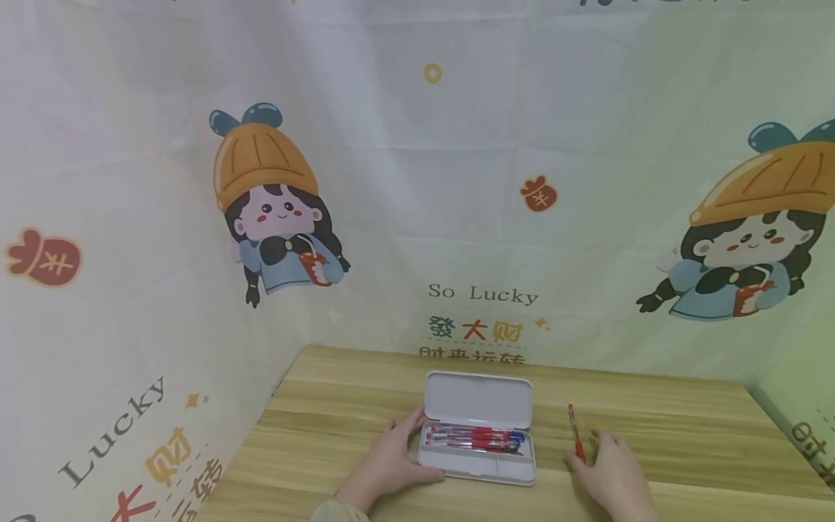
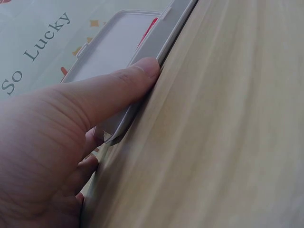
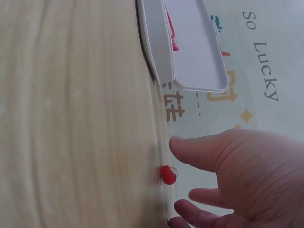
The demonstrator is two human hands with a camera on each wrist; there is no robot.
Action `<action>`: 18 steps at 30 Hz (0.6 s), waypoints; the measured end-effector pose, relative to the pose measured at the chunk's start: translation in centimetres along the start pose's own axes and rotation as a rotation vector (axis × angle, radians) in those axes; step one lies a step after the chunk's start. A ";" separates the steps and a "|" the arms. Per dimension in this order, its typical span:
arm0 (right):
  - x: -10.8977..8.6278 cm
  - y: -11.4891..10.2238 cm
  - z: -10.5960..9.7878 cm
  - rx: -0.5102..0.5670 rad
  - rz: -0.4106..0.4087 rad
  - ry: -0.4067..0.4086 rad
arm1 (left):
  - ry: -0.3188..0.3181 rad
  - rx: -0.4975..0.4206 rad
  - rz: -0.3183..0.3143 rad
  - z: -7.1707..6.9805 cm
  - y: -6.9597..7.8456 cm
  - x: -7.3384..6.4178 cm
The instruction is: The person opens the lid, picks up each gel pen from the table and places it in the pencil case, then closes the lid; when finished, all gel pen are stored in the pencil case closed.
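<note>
A white pencil case point(image 1: 457, 462) lies on the table with its lid point(image 1: 479, 399) raised at the back. Several pens point(image 1: 479, 438) with red and blue parts fill its rear compartment. My left hand point(image 1: 391, 457) grips the case's left end, its thumb point(image 2: 142, 71) against the front edge and the other fingers round the side. To the right of the case, a red pen point(image 1: 578, 448) lies on the table. My right hand point(image 1: 613, 467) is beside it, thumb and fingers spread on either side of the pen's red end point(image 3: 168, 175); the thumb stands apart from it.
The wood-grain table point(image 1: 339, 406) reaches back to a printed cloth point(image 1: 391, 217) that hangs behind and at the sides. The case's front compartment has a small divider at its right.
</note>
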State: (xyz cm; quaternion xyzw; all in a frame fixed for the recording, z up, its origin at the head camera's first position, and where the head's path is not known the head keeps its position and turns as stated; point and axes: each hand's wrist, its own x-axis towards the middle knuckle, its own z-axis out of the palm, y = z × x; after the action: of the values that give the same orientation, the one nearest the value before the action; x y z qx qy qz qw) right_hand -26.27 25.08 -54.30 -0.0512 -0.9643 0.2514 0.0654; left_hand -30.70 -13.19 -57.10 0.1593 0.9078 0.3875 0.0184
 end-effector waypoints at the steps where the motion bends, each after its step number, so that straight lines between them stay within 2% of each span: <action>1: 0.0 0.1 0.0 -0.011 0.008 -0.010 | -0.001 0.001 -0.001 0.0 0.0 0.0; 9: -0.1 0.5 0.0 -0.037 0.015 -0.031 | 0.001 0.005 0.011 0.1 -0.2 0.0; 18: -0.2 0.6 -0.1 0.033 0.007 -0.016 | 0.002 0.001 0.007 0.0 0.0 0.1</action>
State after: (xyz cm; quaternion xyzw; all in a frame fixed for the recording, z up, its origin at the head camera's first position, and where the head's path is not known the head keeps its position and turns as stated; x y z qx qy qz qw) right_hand -26.02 25.62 -54.59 -0.0513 -0.9603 0.2681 0.0576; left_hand -30.84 -13.17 -57.11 0.1623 0.9075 0.3871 0.0161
